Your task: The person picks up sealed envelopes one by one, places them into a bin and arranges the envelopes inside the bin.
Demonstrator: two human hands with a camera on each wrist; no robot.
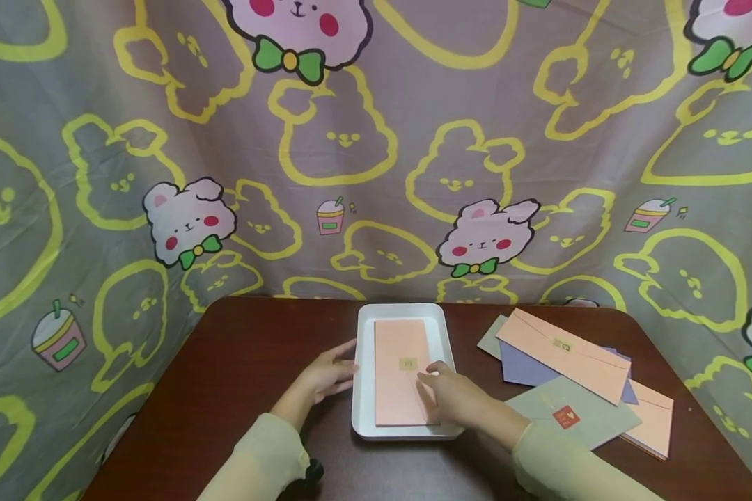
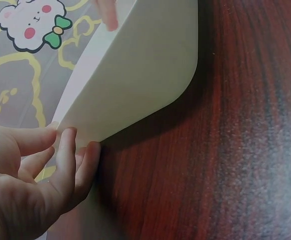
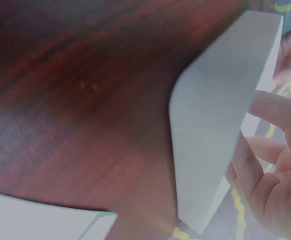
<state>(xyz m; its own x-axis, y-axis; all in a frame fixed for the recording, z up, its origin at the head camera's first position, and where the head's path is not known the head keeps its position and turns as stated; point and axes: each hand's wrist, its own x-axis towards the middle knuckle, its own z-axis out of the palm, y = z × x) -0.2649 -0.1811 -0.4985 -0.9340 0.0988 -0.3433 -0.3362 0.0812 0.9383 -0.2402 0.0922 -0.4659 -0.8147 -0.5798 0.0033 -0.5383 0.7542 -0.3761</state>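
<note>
Pink envelope: a long, narrow, pale salmon-pink rectangle [image 1: 401, 396] with crisp corners, sealed near its middle by a small yellowish-tan sticker [image 1: 407, 364] bearing dark marks too small to be read.
Tray: the envelope is held within a white, round-cornered tray [image 1: 367, 348], laid flat and lengthwise – a strip of bare white is left showing along its left side.
Left hand: placed at the tray's left side [image 1: 326, 376], its fingers loosely bent and spread, fingertips touching the outer wall.
Right hand: reached over the tray's right rim [image 1: 454, 396], fingertips set at the envelope's right part (that edge is partly covered); whether it is pinched cannot be told.
Loose envelopes: piled to the right – a pink one [image 1: 564, 355] laid across a purple one [image 1: 520, 367], with a grey-green one [image 1: 539, 410] marked by a red sticker [image 1: 566, 417].
Table: dark reddish-brown, wood-grained [image 1: 238, 383], backed by a rabbit-patterned cloth [image 1: 376, 209].
</note>
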